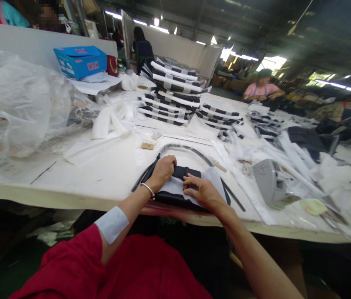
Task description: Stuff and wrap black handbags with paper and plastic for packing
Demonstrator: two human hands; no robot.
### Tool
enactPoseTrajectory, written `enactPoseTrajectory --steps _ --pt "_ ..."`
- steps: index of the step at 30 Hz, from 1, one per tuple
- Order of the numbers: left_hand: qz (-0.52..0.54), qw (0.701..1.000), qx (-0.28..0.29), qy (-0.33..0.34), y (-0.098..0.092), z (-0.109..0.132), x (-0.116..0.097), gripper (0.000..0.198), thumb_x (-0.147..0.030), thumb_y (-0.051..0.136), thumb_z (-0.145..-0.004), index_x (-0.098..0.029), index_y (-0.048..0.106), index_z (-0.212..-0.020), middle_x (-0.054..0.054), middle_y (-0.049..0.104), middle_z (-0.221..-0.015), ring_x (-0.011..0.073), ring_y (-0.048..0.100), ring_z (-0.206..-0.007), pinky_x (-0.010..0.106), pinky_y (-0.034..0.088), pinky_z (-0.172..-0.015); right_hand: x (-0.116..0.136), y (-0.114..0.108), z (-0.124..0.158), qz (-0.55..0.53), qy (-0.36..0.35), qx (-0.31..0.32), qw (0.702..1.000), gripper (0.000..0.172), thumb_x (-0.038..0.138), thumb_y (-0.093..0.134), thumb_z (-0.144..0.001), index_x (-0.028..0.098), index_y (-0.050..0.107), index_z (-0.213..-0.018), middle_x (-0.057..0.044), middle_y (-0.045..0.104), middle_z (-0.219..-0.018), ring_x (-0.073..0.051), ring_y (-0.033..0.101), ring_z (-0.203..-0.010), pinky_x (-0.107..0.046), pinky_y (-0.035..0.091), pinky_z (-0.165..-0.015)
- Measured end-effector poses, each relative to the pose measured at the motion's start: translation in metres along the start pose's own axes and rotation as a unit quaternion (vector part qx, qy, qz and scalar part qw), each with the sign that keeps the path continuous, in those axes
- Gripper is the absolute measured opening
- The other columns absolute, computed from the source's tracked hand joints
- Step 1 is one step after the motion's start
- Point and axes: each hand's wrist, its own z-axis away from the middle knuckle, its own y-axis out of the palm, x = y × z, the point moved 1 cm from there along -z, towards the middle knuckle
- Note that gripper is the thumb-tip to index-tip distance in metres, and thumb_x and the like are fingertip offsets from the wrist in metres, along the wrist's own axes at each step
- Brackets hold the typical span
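Black bag point(175, 199) at bench point(116, 172) near edge, presumably for reach. Left hand point(162, 171) curled over it, likely steadying; right hand point(204, 192) bent-fingered at its front. Cannot tell whether either grips.

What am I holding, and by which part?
Your left hand grips the black bag at the left end of its dark band; what your right hand pinches beside it can't be told.

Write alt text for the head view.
A person's left hand and right hand touch a black bag at the edge of a white table. Beyond it are stacked black-and-white strips and a blue box; a grey device sits to the right.
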Motion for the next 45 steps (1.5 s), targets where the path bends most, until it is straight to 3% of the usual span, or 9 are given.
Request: enactPoseTrajectory --steps 6,11,16,24,27,33,37,40,45 --pt "-0.009 0.992 0.089 0.085 -0.032 0.002 -0.028 0.027 -0.004 0.049 -0.076 -0.019 0.069 -0.085 0.005 0.068 -0.089 0.0195 0.062 -0.087 0.032 0.048 -0.087 -0.002 0.004 -0.003 0.064 -0.021 -0.010 0.998 0.017 0.015 0.072 -0.076 0.024 0.075 -0.090 -0.008 0.069 -0.123 -0.028 0.053 -0.130 -0.047 0.041 -0.110" --pt "-0.057 0.963 0.187 0.184 -0.037 0.052 -0.056 0.015 -0.021 0.051 -0.091 -0.020 0.065 -0.097 0.005 0.068 -0.091 0.0203 0.064 -0.082 0.031 0.050 -0.079 -0.010 0.006 0.000 0.005 -0.018 -0.046 0.999 0.028 0.018 0.070 -0.078 0.025 0.073 -0.104 -0.004 0.071 -0.119 -0.026 0.054 -0.128 -0.045 0.039 -0.111" --pt "-0.107 0.965 0.135 0.200 -0.021 0.090 -0.051 0.020 -0.026 0.042 -0.099 -0.018 0.058 -0.108 0.007 0.068 -0.100 0.0228 0.064 -0.095 0.036 0.050 -0.085 -0.006 -0.003 0.001 -0.006 -0.021 -0.042 0.999 0.039 0.023 0.073 -0.076 0.021 0.069 -0.115 -0.006 0.071 -0.116 -0.025 0.064 -0.114 -0.041 0.047 -0.103" --pt "-0.080 0.964 0.027 0.253 -0.010 0.101 -0.037 0.026 -0.022 0.044 -0.098 -0.021 0.058 -0.120 0.010 0.064 -0.120 0.0222 0.061 -0.110 0.040 0.051 -0.097 0.007 -0.003 0.003 0.209 -0.041 0.000 0.977 0.014 0.022 0.066 -0.084 0.024 0.076 -0.093 -0.005 0.075 -0.096 -0.023 0.067 -0.095 -0.032 0.050 -0.088" --pt "-0.069 0.963 0.039 0.256 -0.011 0.102 -0.042 0.027 -0.022 0.046 -0.098 -0.021 0.057 -0.122 0.010 0.061 -0.127 0.0229 0.059 -0.116 0.040 0.050 -0.099 0.006 -0.004 0.001 0.230 -0.009 -0.001 0.973 0.015 0.024 0.068 -0.083 0.028 0.078 -0.093 -0.004 0.076 -0.092 -0.023 0.067 -0.093 -0.030 0.050 -0.082" --pt "-0.082 0.967 0.091 0.223 -0.010 0.099 -0.056 0.018 -0.025 0.046 -0.099 -0.020 0.063 -0.103 0.006 0.068 -0.100 0.0201 0.065 -0.093 0.034 0.054 -0.085 0.002 -0.015 -0.003 0.171 -0.028 0.015 0.985 0.021 0.025 0.066 -0.083 0.030 0.077 -0.100 -0.001 0.076 -0.100 -0.021 0.068 -0.096 -0.030 0.050 -0.088" --pt "-0.099 0.970 0.099 0.201 -0.009 0.099 -0.055 0.018 -0.026 0.047 -0.098 -0.019 0.062 -0.101 0.005 0.066 -0.093 0.0198 0.064 -0.086 0.034 0.054 -0.081 0.010 -0.015 -0.005 0.252 -0.055 0.035 0.966 0.021 0.023 0.060 -0.088 0.030 0.077 -0.099 -0.003 0.073 -0.103 -0.022 0.067 -0.095 -0.029 0.050 -0.079" --pt "-0.078 0.973 0.095 0.197 -0.011 0.101 -0.054 0.019 -0.026 0.046 -0.098 -0.019 0.060 -0.109 0.006 0.064 -0.096 0.0190 0.064 -0.086 0.034 0.054 -0.082 0.014 -0.015 -0.009 0.299 -0.080 0.055 0.949 0.020 0.020 0.059 -0.088 0.028 0.077 -0.092 -0.003 0.071 -0.102 -0.021 0.066 -0.092 -0.028 0.047 -0.071" --pt "-0.044 0.975 0.069 0.207 -0.012 0.103 -0.052 0.023 -0.026 0.048 -0.097 -0.021 0.061 -0.115 0.010 0.063 -0.117 0.0222 0.062 -0.108 0.039 0.052 -0.097 0.008 -0.022 -0.016 0.261 -0.137 0.096 0.951 0.022 0.019 0.057 -0.090 0.026 0.077 -0.097 -0.002 0.071 -0.099 -0.017 0.066 -0.088 -0.026 0.045 -0.071"
